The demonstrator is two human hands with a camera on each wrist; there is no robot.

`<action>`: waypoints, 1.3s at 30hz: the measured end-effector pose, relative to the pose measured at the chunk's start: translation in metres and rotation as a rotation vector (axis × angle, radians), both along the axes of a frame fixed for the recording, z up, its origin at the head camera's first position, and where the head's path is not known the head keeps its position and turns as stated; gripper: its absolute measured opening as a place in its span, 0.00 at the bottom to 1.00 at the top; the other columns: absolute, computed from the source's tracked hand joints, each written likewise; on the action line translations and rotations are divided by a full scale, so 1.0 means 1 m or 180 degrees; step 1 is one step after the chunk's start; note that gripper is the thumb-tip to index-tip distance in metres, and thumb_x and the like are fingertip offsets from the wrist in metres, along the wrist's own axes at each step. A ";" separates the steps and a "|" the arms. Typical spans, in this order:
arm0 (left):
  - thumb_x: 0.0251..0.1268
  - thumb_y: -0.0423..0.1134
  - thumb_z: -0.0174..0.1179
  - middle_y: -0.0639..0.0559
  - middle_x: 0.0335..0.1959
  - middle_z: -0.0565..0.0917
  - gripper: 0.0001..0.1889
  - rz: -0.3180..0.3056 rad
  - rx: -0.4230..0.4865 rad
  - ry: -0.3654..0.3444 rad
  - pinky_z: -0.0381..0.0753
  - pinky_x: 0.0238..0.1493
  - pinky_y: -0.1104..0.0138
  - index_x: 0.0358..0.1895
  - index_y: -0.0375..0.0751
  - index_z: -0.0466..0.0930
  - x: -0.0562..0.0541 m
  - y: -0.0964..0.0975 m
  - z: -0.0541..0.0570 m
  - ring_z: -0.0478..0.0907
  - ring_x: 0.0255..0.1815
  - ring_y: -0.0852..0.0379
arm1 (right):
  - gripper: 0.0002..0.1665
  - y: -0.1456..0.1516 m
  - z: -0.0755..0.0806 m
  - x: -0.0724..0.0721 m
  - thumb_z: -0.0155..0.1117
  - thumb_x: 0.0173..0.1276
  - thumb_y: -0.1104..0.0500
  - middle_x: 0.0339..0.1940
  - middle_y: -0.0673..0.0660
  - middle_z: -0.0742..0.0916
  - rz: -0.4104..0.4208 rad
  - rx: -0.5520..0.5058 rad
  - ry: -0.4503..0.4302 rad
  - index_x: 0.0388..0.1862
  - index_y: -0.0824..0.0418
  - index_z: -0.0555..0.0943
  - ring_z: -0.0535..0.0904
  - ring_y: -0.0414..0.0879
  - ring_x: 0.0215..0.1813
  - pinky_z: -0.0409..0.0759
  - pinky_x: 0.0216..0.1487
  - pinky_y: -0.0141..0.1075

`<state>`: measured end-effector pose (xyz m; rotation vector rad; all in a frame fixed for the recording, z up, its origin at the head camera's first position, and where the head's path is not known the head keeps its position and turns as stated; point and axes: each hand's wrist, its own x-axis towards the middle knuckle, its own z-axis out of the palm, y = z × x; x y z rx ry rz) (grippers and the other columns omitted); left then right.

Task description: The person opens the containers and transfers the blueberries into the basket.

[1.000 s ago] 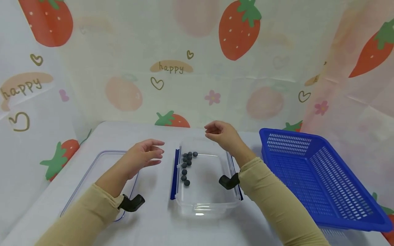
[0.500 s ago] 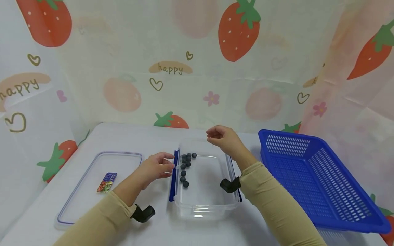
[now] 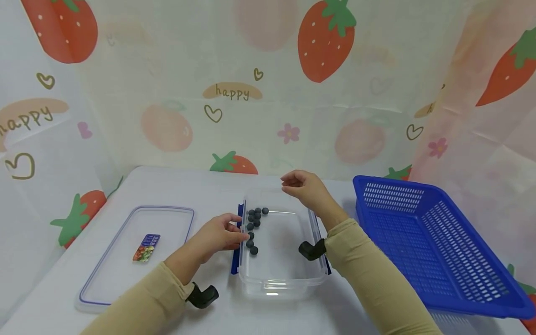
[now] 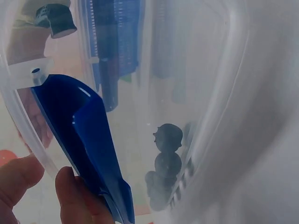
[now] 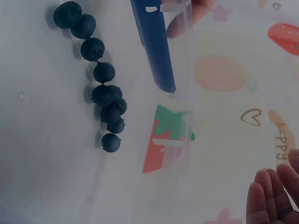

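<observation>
A clear plastic food container (image 3: pixel 284 281) stands on the table with blue side latches (image 3: pixel 235 260) folded down. Inside, along its left wall, lie several blueberries (image 5: pixel 104 72). At the left rim is my left hand (image 3: pixel 215 237), its thumb over the edge and its fingers on the outside by the latch (image 4: pixel 93 135); they straddle the rim. My right hand (image 3: pixel 307 188) hovers near the container's far right corner, fingers loosely curled with nothing between them. Its fingers (image 5: pixel 264 198) show at the lower right of the right wrist view, apart from the container.
A clear lid with a purple-blue seal (image 3: pixel 102 258) lies flat at the left, and a small printed label (image 3: pixel 146 248) shows on it. At the right stands a blue perforated basket (image 3: pixel 439 246). A strawberry-print sheet (image 3: pixel 268 116) hangs behind the white table (image 3: pixel 209 298).
My left hand has moved right and slightly toward me, from beside the lid to the container's left rim, uncovering the label. The right hand has lowered slightly. The blueberries have not moved.
</observation>
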<state>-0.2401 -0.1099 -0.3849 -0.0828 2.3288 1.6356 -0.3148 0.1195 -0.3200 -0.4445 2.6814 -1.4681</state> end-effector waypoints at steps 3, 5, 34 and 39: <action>0.51 0.41 0.67 0.45 0.39 0.76 0.30 -0.0004 -0.0012 -0.0003 0.82 0.41 0.63 0.59 0.42 0.67 0.001 0.001 0.002 0.80 0.36 0.56 | 0.13 -0.004 -0.003 -0.004 0.62 0.62 0.59 0.41 0.54 0.82 -0.0002 0.0056 0.0013 0.46 0.58 0.78 0.77 0.47 0.45 0.77 0.50 0.39; 0.51 0.40 0.67 0.44 0.40 0.75 0.30 0.0001 -0.0018 -0.0017 0.82 0.40 0.62 0.59 0.42 0.67 0.002 0.002 0.003 0.80 0.36 0.56 | 0.13 -0.007 -0.005 -0.007 0.63 0.62 0.59 0.41 0.55 0.82 0.0011 0.0104 0.0009 0.46 0.58 0.78 0.77 0.47 0.44 0.77 0.50 0.39; 0.54 0.38 0.65 0.45 0.34 0.77 0.28 -0.0029 0.0035 -0.0103 0.82 0.39 0.64 0.59 0.41 0.67 0.006 -0.002 0.005 0.79 0.33 0.55 | 0.14 -0.043 -0.042 -0.044 0.62 0.62 0.62 0.37 0.53 0.82 0.0525 0.1463 -0.0656 0.47 0.61 0.79 0.78 0.46 0.40 0.78 0.45 0.36; 0.53 0.39 0.65 0.45 0.34 0.77 0.29 -0.0035 0.0096 -0.0132 0.82 0.39 0.64 0.60 0.42 0.67 0.006 -0.002 0.003 0.79 0.32 0.55 | 0.14 -0.046 -0.039 -0.050 0.62 0.61 0.62 0.35 0.52 0.82 0.0644 0.1550 -0.0653 0.47 0.60 0.80 0.78 0.46 0.38 0.78 0.44 0.37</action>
